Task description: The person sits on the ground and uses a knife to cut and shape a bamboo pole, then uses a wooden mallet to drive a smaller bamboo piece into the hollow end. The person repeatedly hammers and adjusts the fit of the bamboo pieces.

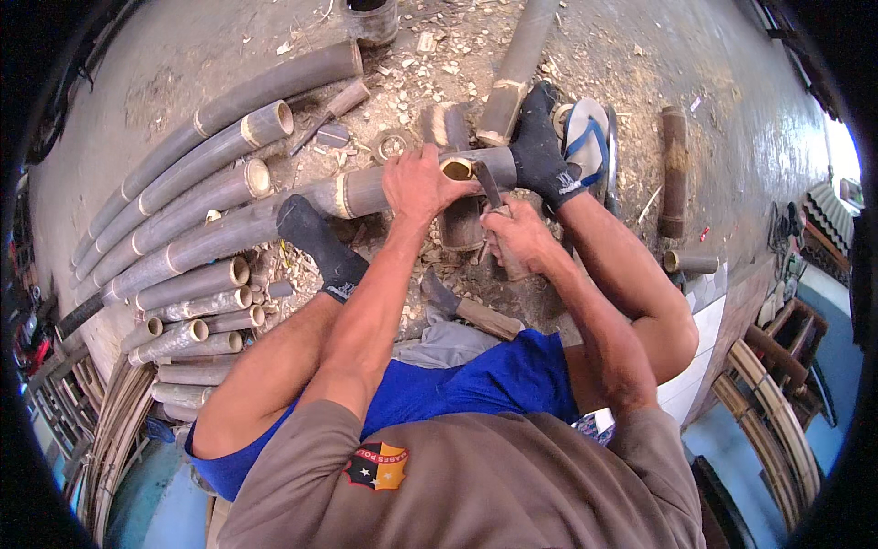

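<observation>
A long grey bamboo pole (pixel 215 235) lies across in front of me, with a pale-edged hole (pixel 456 170) cut in its upper side. Just left of that hole, my left hand (pixel 419 186) grips the pole, thumb reaching along the hole's near edge. My right hand (pixel 519 235) is closed round the handle of a knife. Its dark blade (pixel 488 185) points up and away, beside the hole's right edge. My dark-socked feet rest against the pole on both sides of my hands. Under it, a short, thick bamboo piece (pixel 460 227) lies crosswise.
Several bamboo poles (pixel 197 174) and shorter cut lengths (pixel 197 284) lie at left. A second wooden-handled knife (pixel 489 317) lies near my lap; another wooden-handled tool (pixel 346 99) lies beyond the pole. Wood chips (pixel 425 78) litter the floor. A blue-strapped sandal (pixel 585 137) is by my right foot.
</observation>
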